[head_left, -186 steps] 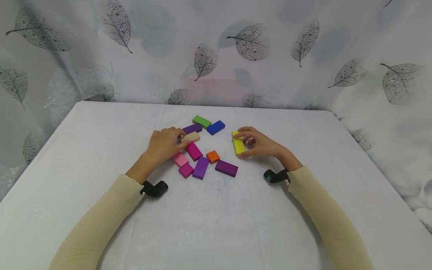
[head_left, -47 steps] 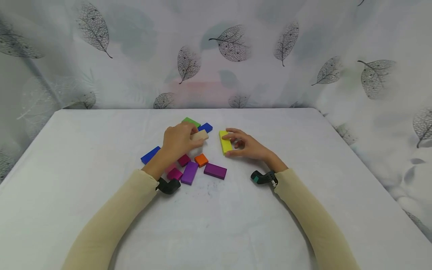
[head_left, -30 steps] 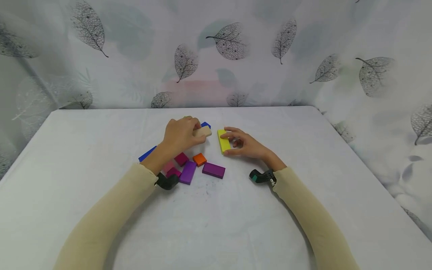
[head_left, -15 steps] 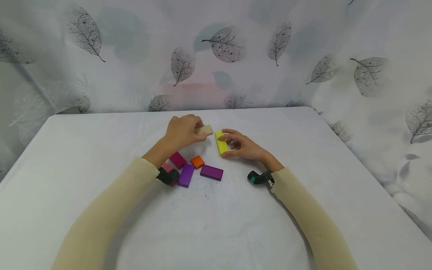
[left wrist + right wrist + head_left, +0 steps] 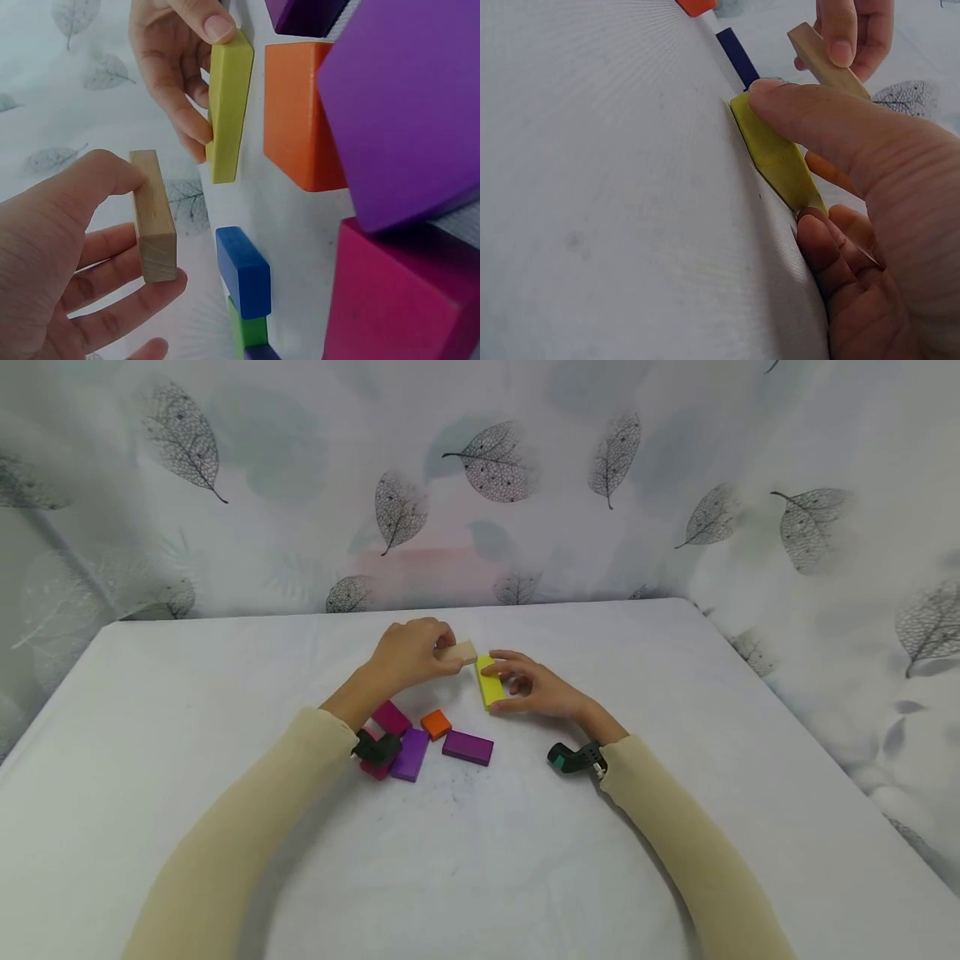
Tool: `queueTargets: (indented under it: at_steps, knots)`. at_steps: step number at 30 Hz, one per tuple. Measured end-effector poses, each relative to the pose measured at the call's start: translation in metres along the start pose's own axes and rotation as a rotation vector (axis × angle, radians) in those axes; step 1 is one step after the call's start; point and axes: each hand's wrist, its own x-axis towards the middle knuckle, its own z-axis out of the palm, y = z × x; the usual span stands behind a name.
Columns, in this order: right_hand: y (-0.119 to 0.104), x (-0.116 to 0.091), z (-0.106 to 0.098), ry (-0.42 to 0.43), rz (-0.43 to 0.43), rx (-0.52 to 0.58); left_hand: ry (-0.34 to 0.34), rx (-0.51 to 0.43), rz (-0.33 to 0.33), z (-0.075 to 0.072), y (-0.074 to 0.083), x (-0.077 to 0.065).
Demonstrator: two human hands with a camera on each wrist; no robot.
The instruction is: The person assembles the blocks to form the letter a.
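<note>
My left hand [image 5: 411, 653] pinches a plain wooden block [image 5: 459, 652] between thumb and fingers. In the left wrist view this plain block [image 5: 155, 217] is held above the table, near the far end of a yellow block [image 5: 489, 683]. My right hand [image 5: 543, 689] holds the yellow block by its two ends, thumb at the near end and fingers at the far end. The right wrist view has the yellow block [image 5: 776, 150] low against the white cloth. A blue block [image 5: 244, 270] and a green block [image 5: 247, 326] lie beyond, hidden by my left hand in the head view.
Nearer me lie an orange block [image 5: 436, 724], a dark purple block [image 5: 468, 747], a violet block [image 5: 410, 755] and a magenta block [image 5: 392, 718]. My left wrist camera [image 5: 377, 747] partly covers other pink blocks. A white cloth [image 5: 465, 877] covers the table.
My left hand has picked the plain block up from among the others and carried it right, close to the yellow block. The right hand keeps its hold on the yellow block. The head view has shifted.
</note>
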Motion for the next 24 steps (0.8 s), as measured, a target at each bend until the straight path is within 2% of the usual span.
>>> queueTargets:
  at_steps: [9, 18, 24]
  knots:
    - [0.0, 0.0, 0.001, 0.0, -0.001, -0.018, -0.041, -0.043, 0.051, 0.005, -0.003, 0.003]
    - [0.0, 0.0, -0.002, 0.006, -0.006, -0.032, -0.148, -0.105, 0.123, 0.01, -0.009, 0.009]
    - [0.002, 0.001, 0.001, 0.0, -0.013, -0.031, -0.179, -0.096, 0.101, 0.013, -0.013, 0.01]
